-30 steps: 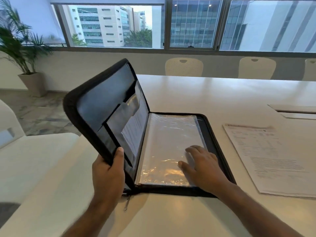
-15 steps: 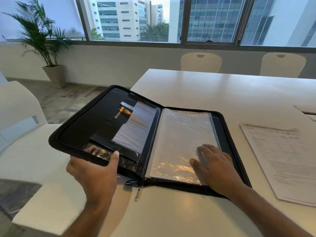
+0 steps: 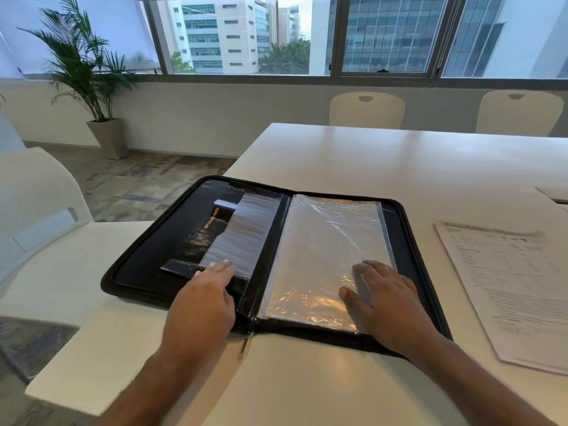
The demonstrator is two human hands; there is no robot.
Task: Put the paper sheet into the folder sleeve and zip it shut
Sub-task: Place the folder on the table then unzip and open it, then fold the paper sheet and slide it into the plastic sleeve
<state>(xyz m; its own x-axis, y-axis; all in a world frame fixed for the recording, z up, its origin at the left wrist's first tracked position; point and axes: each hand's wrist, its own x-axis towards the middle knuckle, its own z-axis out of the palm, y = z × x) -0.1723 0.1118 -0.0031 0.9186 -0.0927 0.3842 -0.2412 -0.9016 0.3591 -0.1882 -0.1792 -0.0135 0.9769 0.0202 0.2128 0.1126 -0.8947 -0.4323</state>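
Note:
A black zip folder [image 3: 147,265] lies fully open and flat on the white table [image 3: 368,161], its left cover overhanging the table's left edge. Clear plastic sleeves [image 3: 325,247] fill its right half; pockets with a pale sheet [image 3: 239,238] fill the left half. My left hand [image 3: 206,299] rests flat on the left cover's near edge, fingers apart, holding nothing. My right hand [image 3: 384,296] lies flat on the sleeves' near right corner. The printed paper sheet [image 3: 507,284] lies on the table to the right of the folder. A metal zip pull [image 3: 245,345] hangs at the spine's near end.
A white chair [image 3: 40,204] stands close at the left beside the table's corner. Two pale chairs [image 3: 367,109] stand at the far side under the window. A potted palm [image 3: 89,87] is on the floor at the far left. A cable hatch [image 3: 553,195] sits at the right edge.
The left cover, held upright a second ago, has been lowered flat. My left hand has let go of its edge and now lies on top of it. The right hand stayed in place.

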